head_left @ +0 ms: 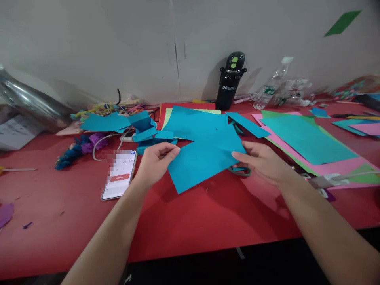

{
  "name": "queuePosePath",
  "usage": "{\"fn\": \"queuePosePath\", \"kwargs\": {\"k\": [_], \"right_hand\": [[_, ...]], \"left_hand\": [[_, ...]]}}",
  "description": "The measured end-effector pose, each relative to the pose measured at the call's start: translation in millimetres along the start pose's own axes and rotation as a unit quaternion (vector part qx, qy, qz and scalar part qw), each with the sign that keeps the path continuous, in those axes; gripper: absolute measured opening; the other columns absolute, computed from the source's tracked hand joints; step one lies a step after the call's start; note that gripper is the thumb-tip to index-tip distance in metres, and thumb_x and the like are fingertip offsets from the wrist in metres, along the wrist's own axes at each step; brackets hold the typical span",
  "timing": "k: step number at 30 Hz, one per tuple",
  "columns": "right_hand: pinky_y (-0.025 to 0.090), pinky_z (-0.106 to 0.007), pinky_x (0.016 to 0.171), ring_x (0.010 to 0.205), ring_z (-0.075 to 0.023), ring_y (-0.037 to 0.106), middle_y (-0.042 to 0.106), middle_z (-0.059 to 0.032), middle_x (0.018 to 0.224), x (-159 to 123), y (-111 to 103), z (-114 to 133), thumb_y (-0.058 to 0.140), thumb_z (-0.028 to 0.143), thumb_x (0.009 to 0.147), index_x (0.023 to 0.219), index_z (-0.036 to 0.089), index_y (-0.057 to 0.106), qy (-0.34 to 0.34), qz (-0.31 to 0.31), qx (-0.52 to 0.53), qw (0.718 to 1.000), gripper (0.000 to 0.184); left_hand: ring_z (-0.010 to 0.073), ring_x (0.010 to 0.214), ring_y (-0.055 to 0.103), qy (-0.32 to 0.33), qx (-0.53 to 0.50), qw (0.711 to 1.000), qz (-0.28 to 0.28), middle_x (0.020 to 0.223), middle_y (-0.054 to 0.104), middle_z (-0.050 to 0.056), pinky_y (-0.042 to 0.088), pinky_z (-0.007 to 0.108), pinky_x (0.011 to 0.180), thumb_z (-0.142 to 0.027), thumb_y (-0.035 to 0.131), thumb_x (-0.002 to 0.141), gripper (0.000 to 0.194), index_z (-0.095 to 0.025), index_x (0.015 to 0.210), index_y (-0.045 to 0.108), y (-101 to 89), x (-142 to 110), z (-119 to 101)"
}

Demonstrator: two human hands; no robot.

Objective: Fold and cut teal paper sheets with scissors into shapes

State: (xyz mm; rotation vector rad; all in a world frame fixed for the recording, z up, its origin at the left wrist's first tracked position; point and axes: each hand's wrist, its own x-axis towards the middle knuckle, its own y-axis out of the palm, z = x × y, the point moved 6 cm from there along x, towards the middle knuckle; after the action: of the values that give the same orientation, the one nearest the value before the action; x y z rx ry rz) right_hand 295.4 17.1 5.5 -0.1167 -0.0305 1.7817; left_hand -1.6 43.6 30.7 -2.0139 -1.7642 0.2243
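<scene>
Between my two hands is a sheet of blue paper (208, 158), tilted above the red table. My left hand (158, 160) pinches its left edge between thumb and fingers. At the right edge, my right hand (258, 160) grips the same sheet, thumb on top. Behind it lies another blue sheet (196, 120) on yellow and red paper. Scissors (242, 171) show partly from beneath the held sheet's right side; the rest of them is hidden. Folded blue paper pieces (145, 128) lie to the left of the stack.
A phone (120, 174) lies left of my left forearm. At the back stand a black bottle (228, 85) and clear plastic bottles (271, 87). Coloured sheets (311, 138) and a white power strip (323, 181) with a cable are on the right. The red table's (208, 241) front edge is near me.
</scene>
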Motion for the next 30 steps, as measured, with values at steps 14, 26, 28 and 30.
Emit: {"fn": "queuePosePath", "kwargs": {"k": [14, 26, 28, 30], "right_hand": [[0.059, -0.038, 0.069, 0.083, -0.0239, 0.071, 0.075, -0.0064, 0.104, 0.8, 31.0, 0.7, 0.082, 0.041, 0.076, 0.120, 0.027, 0.069, 0.020, -0.014, -0.027, 0.999, 0.048], [0.045, -0.031, 0.056, 0.061, -0.0151, 0.052, 0.054, 0.0022, 0.065, 3.7, 50.3, -35.6, 0.076, 0.046, 0.082, 0.072, 0.021, 0.061, 0.013, -0.027, 0.072, 0.997, 0.031], [0.037, -0.030, 0.053, 0.055, -0.0125, 0.039, 0.040, 0.0045, 0.060, 3.8, 48.9, -36.1, 0.072, 0.048, 0.086, 0.062, 0.022, 0.048, -0.011, -0.046, 0.062, 0.997, 0.043], [0.032, -0.030, 0.052, 0.055, -0.0121, 0.032, 0.033, 0.0050, 0.061, 4.0, 49.9, -36.1, 0.068, 0.049, 0.089, 0.060, 0.022, 0.041, -0.028, -0.055, 0.071, 0.996, 0.048]], "left_hand": [[0.0227, 0.083, 0.070, -0.090, -0.161, 0.952, 0.244, 0.088, 0.074, 0.007, 0.057, 0.032, 0.069, -0.045, 0.073, 0.084, 0.029, -0.016, 0.086, 0.071, 72.7, -20.6, -5.1], [0.0272, 0.092, 0.071, -0.090, -0.159, 0.968, 0.170, 0.099, 0.076, 0.009, 0.058, 0.039, 0.076, -0.049, 0.070, 0.085, 0.033, -0.018, 0.096, 0.071, 71.3, -17.9, -3.7], [0.0261, 0.085, 0.071, -0.101, -0.159, 0.969, 0.162, 0.090, 0.075, 0.008, 0.058, 0.039, 0.072, -0.051, 0.068, 0.085, 0.034, -0.018, 0.090, 0.070, 68.8, -17.2, -2.9], [0.0253, 0.079, 0.070, -0.111, -0.164, 0.966, 0.169, 0.083, 0.074, 0.007, 0.057, 0.039, 0.069, -0.053, 0.068, 0.085, 0.035, -0.018, 0.085, 0.070, 68.9, -17.4, -1.3]]}}
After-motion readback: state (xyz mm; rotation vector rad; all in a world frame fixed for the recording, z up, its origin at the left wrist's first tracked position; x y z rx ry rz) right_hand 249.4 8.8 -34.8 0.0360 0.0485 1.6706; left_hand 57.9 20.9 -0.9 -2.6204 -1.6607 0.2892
